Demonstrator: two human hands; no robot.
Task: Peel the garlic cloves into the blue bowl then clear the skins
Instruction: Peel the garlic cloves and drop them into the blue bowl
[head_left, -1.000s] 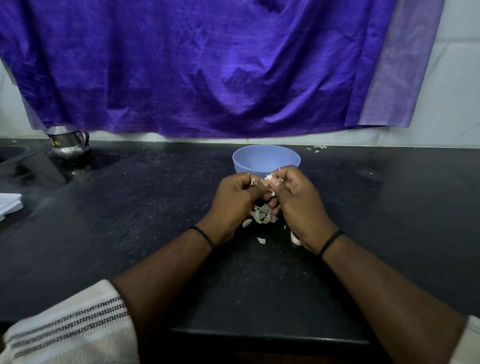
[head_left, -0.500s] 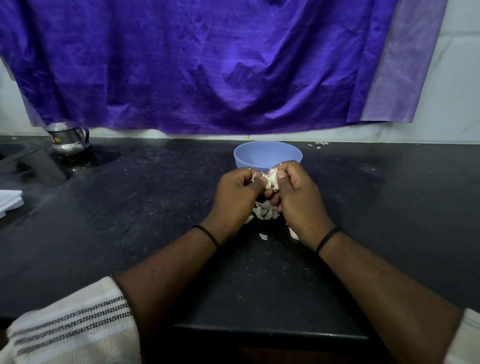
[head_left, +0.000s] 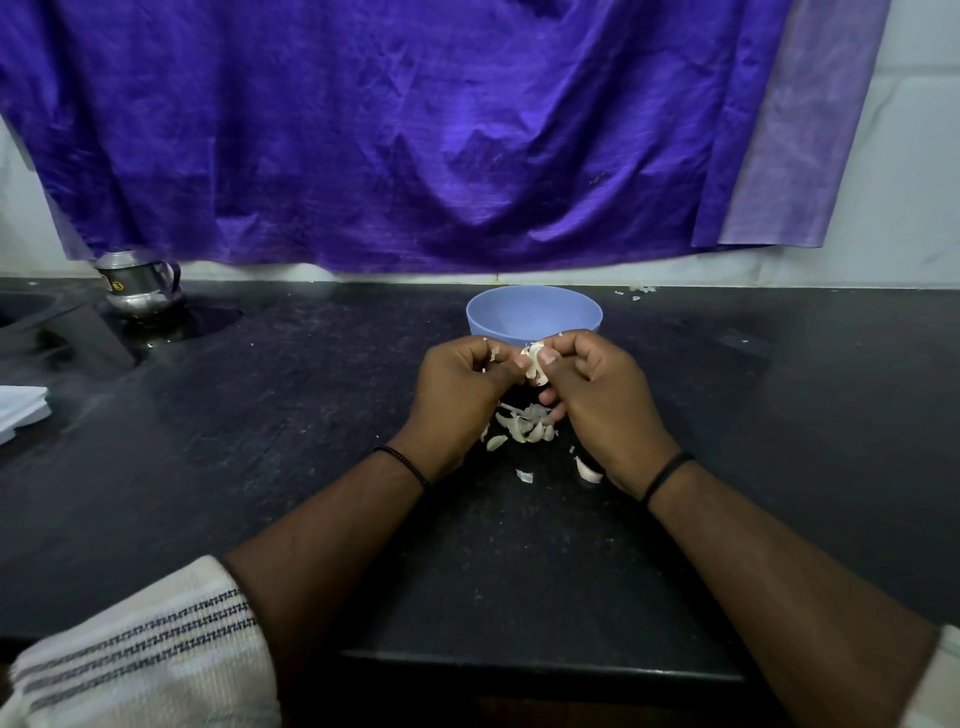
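Black and dusty, the bench (head_left: 260, 467) fills the lower half of the frame. In the middle, the left hand (head_left: 457, 395) and the right hand (head_left: 597, 400) meet just below the blue bowl (head_left: 535, 314). Both hands have curled fingers (head_left: 546, 356) that pinch one garlic clove (head_left: 533, 364) between them. The clove is held up off the bench, right in front of the bowl's near rim. What lies inside the bowl cannot be seen well.

Under the hands sits a small heap of white skins (head_left: 524, 428) on the bench. A few loose bits (head_left: 524, 475) lie a little lower, near the right wrist.

Each wrist has a thin black band (head_left: 405, 462). A white striped sleeve (head_left: 140, 654) shows at the lower left.

A purple cloth (head_left: 389, 130) hangs across the top. A small steel jug (head_left: 140, 286) stands at the left, and something white and folded (head_left: 21, 410) lies at the left edge.
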